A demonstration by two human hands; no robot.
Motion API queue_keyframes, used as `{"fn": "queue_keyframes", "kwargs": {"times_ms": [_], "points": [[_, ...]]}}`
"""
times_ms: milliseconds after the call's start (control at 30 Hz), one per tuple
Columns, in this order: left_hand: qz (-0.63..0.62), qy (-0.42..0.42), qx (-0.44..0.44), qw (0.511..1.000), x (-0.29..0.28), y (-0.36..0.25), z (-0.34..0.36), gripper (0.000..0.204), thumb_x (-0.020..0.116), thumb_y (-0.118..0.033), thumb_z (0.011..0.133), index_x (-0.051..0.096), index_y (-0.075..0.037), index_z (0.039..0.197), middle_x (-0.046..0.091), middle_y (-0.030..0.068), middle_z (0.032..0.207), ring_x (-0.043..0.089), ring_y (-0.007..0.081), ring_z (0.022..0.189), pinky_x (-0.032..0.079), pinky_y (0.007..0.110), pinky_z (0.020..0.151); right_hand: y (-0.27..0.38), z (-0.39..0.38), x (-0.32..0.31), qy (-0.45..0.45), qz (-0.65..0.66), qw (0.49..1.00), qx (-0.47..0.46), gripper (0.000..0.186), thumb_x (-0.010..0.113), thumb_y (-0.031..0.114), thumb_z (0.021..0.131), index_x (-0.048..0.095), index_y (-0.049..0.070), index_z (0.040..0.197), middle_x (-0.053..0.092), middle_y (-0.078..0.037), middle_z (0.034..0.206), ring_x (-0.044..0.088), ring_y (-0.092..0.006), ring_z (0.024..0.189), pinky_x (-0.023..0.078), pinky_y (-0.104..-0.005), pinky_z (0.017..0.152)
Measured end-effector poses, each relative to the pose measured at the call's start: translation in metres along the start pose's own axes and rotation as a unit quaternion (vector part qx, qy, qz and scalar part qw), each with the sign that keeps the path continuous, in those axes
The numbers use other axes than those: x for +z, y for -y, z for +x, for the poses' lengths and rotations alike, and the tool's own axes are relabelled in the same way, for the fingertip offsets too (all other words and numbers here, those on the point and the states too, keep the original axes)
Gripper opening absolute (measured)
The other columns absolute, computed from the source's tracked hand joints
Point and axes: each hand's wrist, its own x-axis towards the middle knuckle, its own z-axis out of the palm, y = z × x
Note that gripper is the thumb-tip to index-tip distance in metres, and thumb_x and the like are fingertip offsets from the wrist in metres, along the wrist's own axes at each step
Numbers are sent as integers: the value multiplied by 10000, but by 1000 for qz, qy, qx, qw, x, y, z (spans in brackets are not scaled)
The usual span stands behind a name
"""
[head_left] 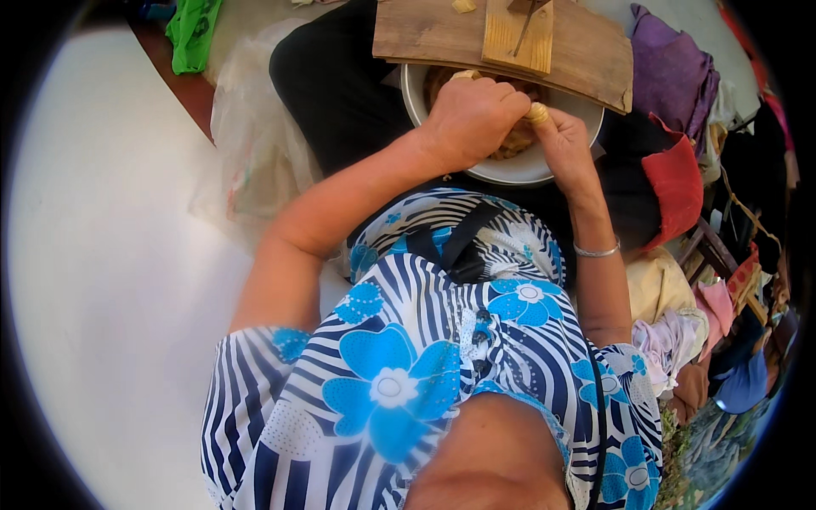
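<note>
Over a metal bowl (523, 174) in my lap, my two hands come together. My left hand (474, 121) is closed, its knuckles up; a pale yellow bit (466, 76) shows at its far side. Against it, my right hand (568, 146) is closed in a pinch, with a yellowish ribbed wrap (537, 112) at the thumb tip. Whatever sits between the fingers is hidden. Brown pieces (510, 146) lie in the bowl below. A wooden board (425, 32) spans the bowl's far side, and a smaller wood block (518, 38) with a thin metal piece (529, 25) is fixed on it.
A clear plastic bag (263, 127) lies to the left, near a green bag (192, 34). At the right are a purple cloth (671, 68), a red cloth (674, 183) and several piled fabrics (671, 331). A small yellow piece (463, 6) rests on the board.
</note>
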Motion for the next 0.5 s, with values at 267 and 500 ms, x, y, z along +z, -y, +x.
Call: {"fn": "queue_keyframes", "kwargs": {"times_ms": [267,500], "points": [[-30,-124,24,991,19,4,-2,203,594,-48,713,637,-93,907,599,47,832,549,260,716,465,348,627,-13,8,1,158,447,875,98,368,440,262,980,490,41,1271,561,-98,1215,555,-225,1101,452,-381,924],[-205,25,-145,968,-8,-4,22,213,561,-205,861,619,-16,939,617,174,907,592,349,870,470,409,770,10,21,12,-4,257,966,1,310,564,124,920,564,-24,1193,563,-67,1226,567,-195,1074,452,-317,924]]}}
